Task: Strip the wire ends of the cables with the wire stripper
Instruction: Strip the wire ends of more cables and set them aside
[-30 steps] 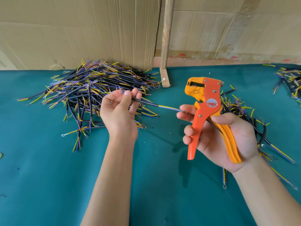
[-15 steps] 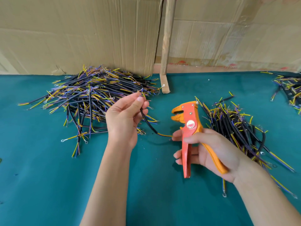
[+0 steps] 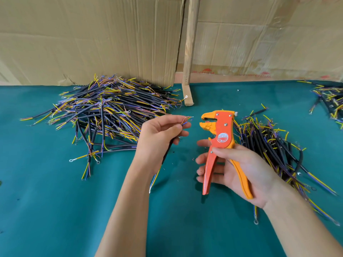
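Your left hand [image 3: 159,138]: pinches 1 cable [image 3: 168,151], its bared ends pointing at the stripper's jaws. Your right hand [image 3: 239,171]: grips the orange wire stripper [image 3: 221,143], head up, handles spread. Green table [image 3: 55,210]: 3 cable heaps, left pile [image 3: 111,110], right pile [image 3: 269,141], far-right pile [image 3: 330,99]. Behind: cardboard [image 3: 92,38], wooden stick [image 3: 190,43].

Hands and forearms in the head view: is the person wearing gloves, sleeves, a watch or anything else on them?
Nothing is worn. The left hand and right hand are bare, without gloves, rings or tape that can be seen. Both forearms are uncovered from wrist to the frame's lower edge: no sleeve, watch, bracelet or strap shows. Fingernails look short and unpainted.
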### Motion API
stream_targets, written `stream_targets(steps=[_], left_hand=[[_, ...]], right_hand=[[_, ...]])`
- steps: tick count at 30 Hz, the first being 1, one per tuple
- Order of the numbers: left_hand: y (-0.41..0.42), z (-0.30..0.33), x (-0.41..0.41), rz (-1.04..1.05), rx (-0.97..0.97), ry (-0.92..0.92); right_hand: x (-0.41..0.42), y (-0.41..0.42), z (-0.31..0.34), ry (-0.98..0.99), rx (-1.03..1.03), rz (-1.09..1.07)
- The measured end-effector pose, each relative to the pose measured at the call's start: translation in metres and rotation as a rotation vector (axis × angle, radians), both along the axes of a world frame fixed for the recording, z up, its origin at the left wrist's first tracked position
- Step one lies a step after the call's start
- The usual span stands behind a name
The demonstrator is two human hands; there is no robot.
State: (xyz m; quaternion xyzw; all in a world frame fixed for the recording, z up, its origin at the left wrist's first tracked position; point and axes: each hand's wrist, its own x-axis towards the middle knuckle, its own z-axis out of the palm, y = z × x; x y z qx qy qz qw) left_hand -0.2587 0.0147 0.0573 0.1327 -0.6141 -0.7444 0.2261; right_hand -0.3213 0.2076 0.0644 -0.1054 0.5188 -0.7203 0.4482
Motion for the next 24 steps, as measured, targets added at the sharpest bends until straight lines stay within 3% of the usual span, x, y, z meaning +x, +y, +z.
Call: stream_targets(steps=[24], left_hand=[[0.0038, 0.0008, 0.0011, 0.037, -0.321, -0.037]], right_hand=[[0.0055, 0.001, 0.0034, 0.119, 0.019, 0.098]])
